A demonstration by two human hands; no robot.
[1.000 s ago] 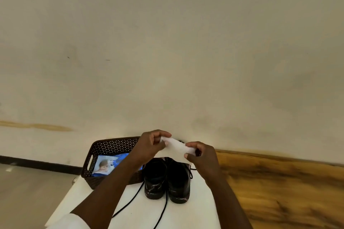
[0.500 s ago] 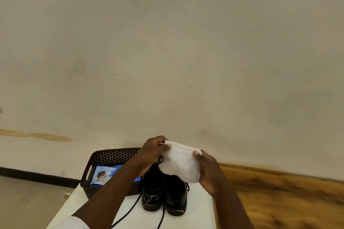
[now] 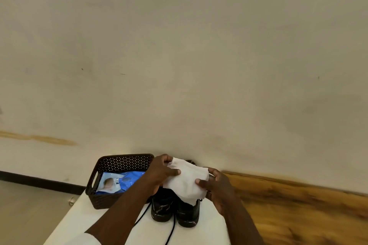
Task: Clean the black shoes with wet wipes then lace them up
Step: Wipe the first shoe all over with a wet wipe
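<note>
Plain cream wall behind a white table [image 3: 207,230], wood panel to the right. Both hands, left hand [image 3: 160,173] and right hand [image 3: 217,187], pinch an unfolded wet wipe [image 3: 188,181] above the black shoes [image 3: 175,211]. Blue wipes pack [image 3: 119,182] sits in the brown basket [image 3: 111,165]; its print's too blurry to read.

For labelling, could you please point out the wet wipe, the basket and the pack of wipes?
wet wipe [image 3: 188,180]: head view, centre of the sheet.
basket [image 3: 124,162]: head view, far wall.
pack of wipes [image 3: 127,182]: head view, blue top.
</note>
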